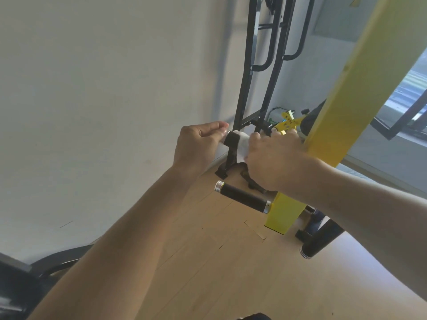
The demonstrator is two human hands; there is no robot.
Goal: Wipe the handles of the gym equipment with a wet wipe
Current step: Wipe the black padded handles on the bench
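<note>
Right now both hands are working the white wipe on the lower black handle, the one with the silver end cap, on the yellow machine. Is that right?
Not quite. The head view shows the left hand and right hand working the white wipe on the upper handle. The lower black handle with the silver end cap sits untouched below them on the yellow machine.

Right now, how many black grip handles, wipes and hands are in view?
Black grip handles: 3 (upper handle, lower handle, right handle)
White wipes: 1 (wipe)
Hands: 2 (left hand, right hand)
Total: 6

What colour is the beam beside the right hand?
Yellow beam, by the right hand; head view.
</note>
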